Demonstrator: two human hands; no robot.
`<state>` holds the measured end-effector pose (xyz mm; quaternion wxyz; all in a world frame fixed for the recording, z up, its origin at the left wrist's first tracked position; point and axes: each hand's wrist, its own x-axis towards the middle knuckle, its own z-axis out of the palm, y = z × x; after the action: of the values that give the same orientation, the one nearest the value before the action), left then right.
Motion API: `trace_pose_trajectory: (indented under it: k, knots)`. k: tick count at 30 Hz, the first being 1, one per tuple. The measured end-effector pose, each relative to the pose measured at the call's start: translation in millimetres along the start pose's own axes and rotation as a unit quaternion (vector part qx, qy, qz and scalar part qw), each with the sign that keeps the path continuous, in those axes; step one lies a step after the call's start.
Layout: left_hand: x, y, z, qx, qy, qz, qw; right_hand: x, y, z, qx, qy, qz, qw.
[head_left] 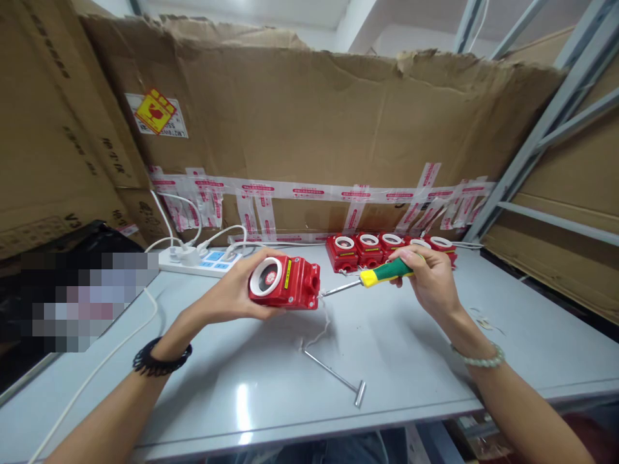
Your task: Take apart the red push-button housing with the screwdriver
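Note:
My left hand (242, 283) grips a red box-shaped housing (302, 283) with a white ring on its face and a yellow label, holding it tilted above the table. In my right hand (428, 277) is a screwdriver (387, 273) with a green and yellow handle. Its tip meets the lower right corner of the housing, by a screw there. From that corner a thin pale cord (325, 325) hangs down to a small metal T-shaped hammer (333, 370), which appears to rest on the table.
Several similar red housings (370, 251) stand in a row at the back. A white power strip (213, 264) with plugged-in cables lies at the back left. Cardboard (309, 122) walls the rear of the table (411, 367), and a metal rack (527, 145) rises on the right.

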<state>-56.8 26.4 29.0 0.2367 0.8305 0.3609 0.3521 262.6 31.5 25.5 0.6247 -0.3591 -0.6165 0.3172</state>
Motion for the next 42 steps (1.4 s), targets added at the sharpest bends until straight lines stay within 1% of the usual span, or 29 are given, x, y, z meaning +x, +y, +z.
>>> trace_pose_trajectory:
  k: [8, 12, 18, 23, 25, 27, 29, 31, 34, 36, 39, 42]
  knots:
    - [0.0, 0.1, 0.4, 0.004, -0.002, 0.014, 1.000, -1.0, 3.1, 0.4, -0.001, -0.003, -0.015, 1.000]
    - [0.3, 1.5, -0.1, 0.009, 0.001, 0.022, 1.000, -3.3, -0.8, 2.7, -0.020, -0.004, -0.031, 0.999]
    - [0.6, 0.7, 0.4, 0.037, -0.005, 0.025, 0.999, -12.1, -8.9, 9.5, -0.117, 0.043, -0.094, 0.988]
    - [0.8, -0.7, 1.0, 0.051, -0.014, 0.016, 0.998, -21.3, -1.6, 15.6, -0.175, 0.088, -0.158, 0.968]
    - [0.8, -1.4, 0.6, 0.055, -0.016, 0.018, 0.998, -23.8, 0.5, 16.4, -0.195, 0.080, -0.182, 0.960]
    - [1.1, -2.8, 0.3, 0.059, -0.015, 0.019, 0.998, -25.1, 0.5, 15.2, -0.202, 0.048, -0.187, 0.960]
    - [1.6, -5.3, 0.3, 0.064, -0.017, 0.014, 0.998, -25.2, -1.1, 12.1, -0.195, -0.005, -0.169, 0.966]
    - [1.5, -9.0, 1.1, 0.061, -0.022, 0.004, 0.998, -24.0, -2.9, 8.7, -0.182, -0.071, -0.133, 0.972]
    - [-1.7, -16.4, 3.4, 0.044, -0.036, -0.015, 0.998, -20.5, -2.8, 7.4, -0.170, -0.161, -0.045, 0.971]
    - [-6.0, -22.2, 5.0, 0.030, -0.048, -0.026, 0.998, -17.9, -0.2, 10.8, -0.160, -0.199, 0.017, 0.967]
    - [-12.8, -31.2, 6.5, 0.005, -0.062, -0.045, 0.997, -15.2, 6.1, 19.6, -0.132, -0.219, 0.073, 0.964]
    - [-16.7, -38.3, 7.5, -0.006, -0.057, -0.065, 0.996, -15.1, 12.7, 26.7, -0.122, -0.196, 0.086, 0.969]
